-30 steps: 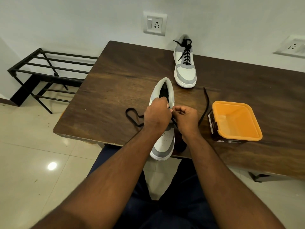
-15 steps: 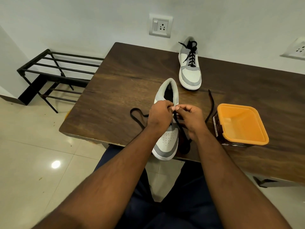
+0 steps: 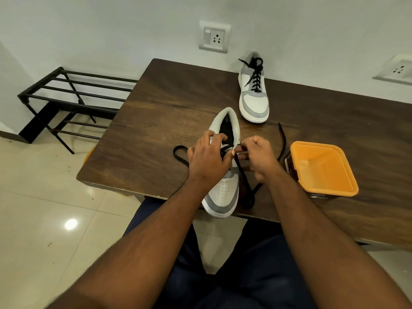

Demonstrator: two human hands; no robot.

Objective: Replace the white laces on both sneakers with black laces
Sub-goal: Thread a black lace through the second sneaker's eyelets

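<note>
Two sneakers are on the tabletop (image 3: pixel 156 108). I see the near sneaker (image 3: pixel 225 192) lying lengthwise with its toe overhanging the front edge and its heel pointing toward the wall. The far sneaker (image 3: pixel 254 101) stands near the wall, already threaded with a black lace and well apart from the near one.

My left hand (image 3: pixel 207 159) rests on the near sneaker at the eyelet area; its fingers (image 3: pixel 217 137) are curled over the collar and grip the upper. My right hand (image 3: pixel 259 156) sits just beside it on the right of the sneaker; its fingers are curled in, and thumb and forefinger pinch the loose black lace (image 3: pixel 242 175) at the top eyelets. I cannot tell which eyelet the lace tip is at, because both hands cover it.

From the pinch point, the lace runs down the right side of the sneaker toward the front edge of the tabletop, loops there, and passes back behind the right hand; its end lies on the tabletop between the sneakers and the tub. A second loop of lace lies on the tabletop to the left of the left hand.

An orange tub (image 3: pixel 323 170) stands open on the tabletop to the right of the right hand. A black metal rack (image 3: pixel 73 101) stands on the floor to the left of the tabletop.
</note>
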